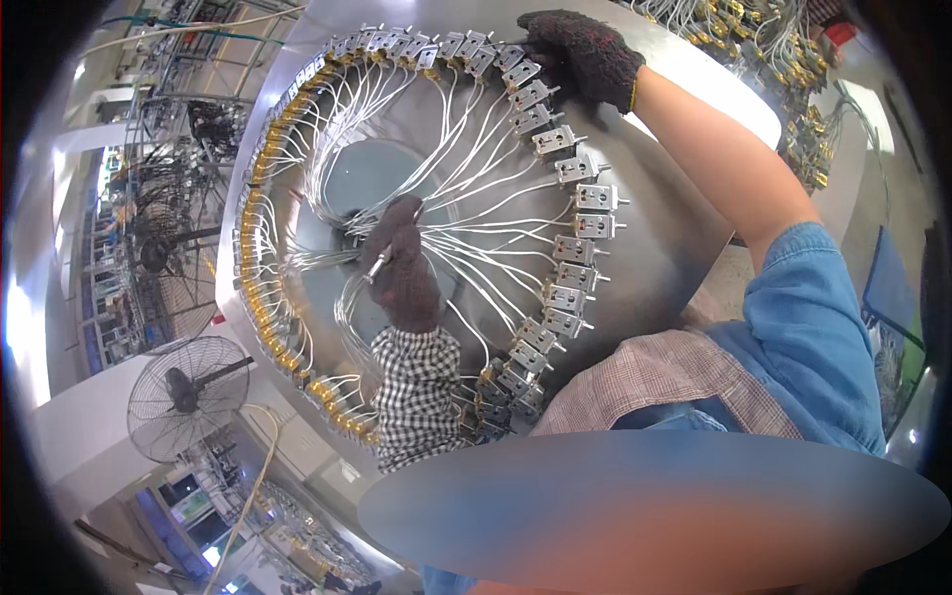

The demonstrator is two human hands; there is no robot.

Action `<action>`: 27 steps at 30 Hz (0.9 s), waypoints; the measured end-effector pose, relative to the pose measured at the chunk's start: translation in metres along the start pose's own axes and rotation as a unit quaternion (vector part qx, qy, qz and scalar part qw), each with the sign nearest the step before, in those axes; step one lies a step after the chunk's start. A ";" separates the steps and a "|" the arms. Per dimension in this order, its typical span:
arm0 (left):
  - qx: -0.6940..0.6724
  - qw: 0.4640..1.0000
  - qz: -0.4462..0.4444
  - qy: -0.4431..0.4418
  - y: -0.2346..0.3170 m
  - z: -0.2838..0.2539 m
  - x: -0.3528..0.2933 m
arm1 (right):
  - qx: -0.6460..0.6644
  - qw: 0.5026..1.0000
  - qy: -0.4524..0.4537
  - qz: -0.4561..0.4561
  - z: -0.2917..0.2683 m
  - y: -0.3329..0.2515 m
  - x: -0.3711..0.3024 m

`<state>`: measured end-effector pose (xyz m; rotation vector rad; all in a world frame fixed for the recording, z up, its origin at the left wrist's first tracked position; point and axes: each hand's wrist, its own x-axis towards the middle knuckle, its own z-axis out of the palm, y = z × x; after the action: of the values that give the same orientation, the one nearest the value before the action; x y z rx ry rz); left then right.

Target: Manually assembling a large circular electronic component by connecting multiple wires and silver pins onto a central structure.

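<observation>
The ring of small blocks (595, 197) lies on a shiny metal table (662, 253), and everything else can be placed by it. Along its right side the blocks are silver, each with slots and small pins pointing outward; along its left side they are gold (260, 319) and packed closely together. White wires (315, 188) run inward from the blocks and gather near the middle of the ring, above a blue-grey disc (372, 171) on the table.

The left hand (404, 268), in a dark knitted glove, is inside the ring, right at the place where the wires meet. Its grip is curled closed around a slim silver rod (378, 264), which shows on both sides of the fist. A black-and-white checked sleeve (420, 392) covers that forearm and crosses over the lower part of the ring.

The right hand (587, 58), gloved alike, is at the upper right of the ring, its fingers beside the silver blocks there; I cannot tell whether its grip is spread or pinching one of them.

Beyond the upper right of the ring is a heap of gold parts and wires (773, 50). Outside its lower left stands a large caged fan (185, 390).
</observation>
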<state>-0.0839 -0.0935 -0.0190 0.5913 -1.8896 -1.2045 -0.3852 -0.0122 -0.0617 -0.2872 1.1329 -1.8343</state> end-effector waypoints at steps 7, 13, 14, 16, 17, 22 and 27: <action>-0.011 0.996 -0.070 0.049 0.012 0.044 0.005 | 0.013 0.999 -0.045 0.016 -0.015 0.010 0.014; -0.003 0.996 -0.010 0.087 0.006 0.067 0.015 | 0.062 0.996 -0.048 0.033 -0.011 0.004 0.012; 0.001 0.996 -0.009 0.088 0.007 0.073 0.015 | 0.065 0.995 -0.063 0.042 -0.012 0.003 0.011; -0.117 0.986 -0.044 0.106 0.014 0.090 0.012 | 0.070 0.994 -0.075 0.042 -0.016 0.000 0.006; -0.117 0.987 -0.044 0.105 0.013 0.093 0.011 | 0.074 0.993 -0.085 0.042 -0.017 0.000 0.003; -0.285 0.928 -0.230 0.066 0.001 0.104 0.015 | 0.073 0.992 -0.079 0.064 -0.021 -0.007 -0.007; -0.345 0.906 -0.244 0.000 -0.016 0.110 0.037 | -0.022 0.998 -0.063 -0.005 -0.037 -0.012 -0.011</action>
<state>-0.1959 -0.0698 -0.0447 0.6714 -1.1927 -2.0613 -0.4088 0.0195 -0.0699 -0.4285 1.0879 -1.7756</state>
